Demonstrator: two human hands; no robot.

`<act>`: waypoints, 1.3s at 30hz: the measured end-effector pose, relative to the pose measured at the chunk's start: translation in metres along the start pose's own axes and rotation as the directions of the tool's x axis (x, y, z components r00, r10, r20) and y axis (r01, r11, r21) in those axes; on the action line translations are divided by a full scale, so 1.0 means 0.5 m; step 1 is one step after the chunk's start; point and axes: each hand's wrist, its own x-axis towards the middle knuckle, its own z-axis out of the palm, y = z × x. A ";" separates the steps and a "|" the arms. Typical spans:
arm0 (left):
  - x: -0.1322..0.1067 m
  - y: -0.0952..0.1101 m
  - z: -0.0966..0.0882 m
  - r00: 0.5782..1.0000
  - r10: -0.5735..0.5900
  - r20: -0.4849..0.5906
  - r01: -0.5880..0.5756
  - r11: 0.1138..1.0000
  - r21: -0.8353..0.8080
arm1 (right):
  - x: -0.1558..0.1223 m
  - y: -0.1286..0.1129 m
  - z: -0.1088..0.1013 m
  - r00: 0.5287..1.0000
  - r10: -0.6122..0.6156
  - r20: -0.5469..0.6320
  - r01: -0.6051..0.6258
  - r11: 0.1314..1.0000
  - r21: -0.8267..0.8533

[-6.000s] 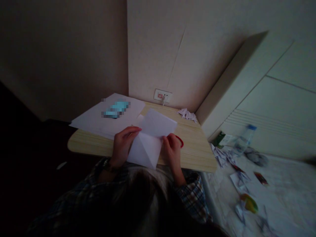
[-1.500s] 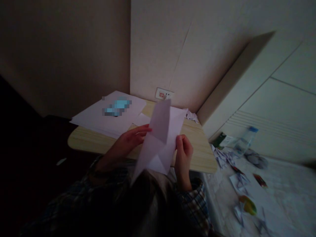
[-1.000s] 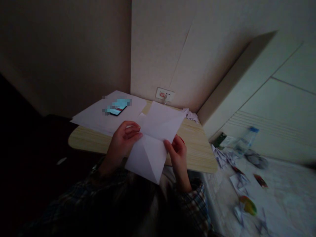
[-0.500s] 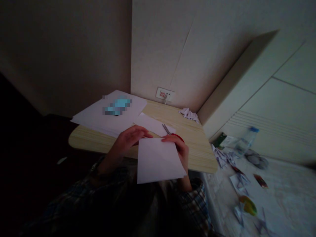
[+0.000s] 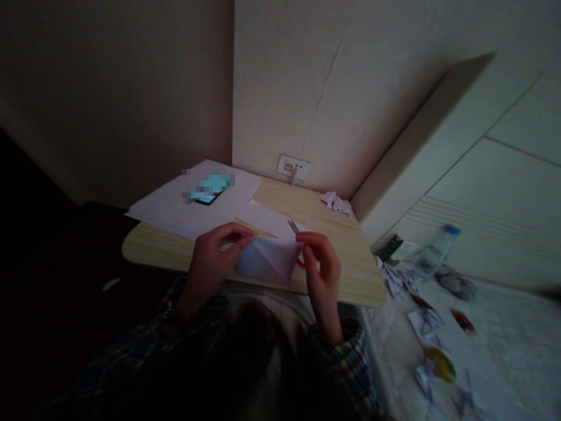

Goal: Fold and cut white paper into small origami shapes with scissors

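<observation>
Left hand (image 5: 217,257) and right hand (image 5: 323,266) stand apart, each pinched between thumb and fingers on an upper corner of one small white sheet (image 5: 268,257). Sheet is held up over the near edge of the pale wooden table (image 5: 355,266), roughly mid-table; a diagonal crease runs down its face from the upper left, and its lower edge is slightly blurred. Plaid sleeves (image 5: 353,356) cover both forearms. Just beyond the sheet lies a flat paper strip (image 5: 269,218), with scissors (image 5: 293,225) partly over it: blades point to the far left, red handles partly hidden by the right hand and the sheet; contact between that hand and the handles cannot be told. Far left of table: large white paper stack (image 5: 162,213), overhanging the left edge, with a phone (image 5: 210,196) lying on top, screen lit and partly pixelated. Far right of table: a cluster of folded paper (image 5: 336,203), near the wall. Wall socket (image 5: 293,167) sits above the far edge, plug inserted. Right of the table, lower, a white bed surface (image 5: 517,339) bears more folded pieces (image 5: 394,278), a clear bottle (image 5: 440,251) with blue cap, and a green-and-white packet (image 5: 391,248).
</observation>
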 end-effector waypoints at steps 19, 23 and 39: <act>-0.026 0.025 0.013 0.936 0.349 0.049 -0.352 0.921 0.165 | 0.002 -0.046 0.029 0.933 -0.303 0.196 0.357 0.849 -0.388; -0.027 0.030 0.006 0.947 0.316 -0.056 -0.298 0.931 0.212 | 0.009 -0.026 0.009 0.950 -0.291 0.114 0.312 0.863 -0.398; -0.014 0.020 0.010 0.848 0.520 0.105 -0.525 0.791 0.314 | 0.001 -0.029 0.007 0.961 -0.269 0.058 0.274 0.919 -0.284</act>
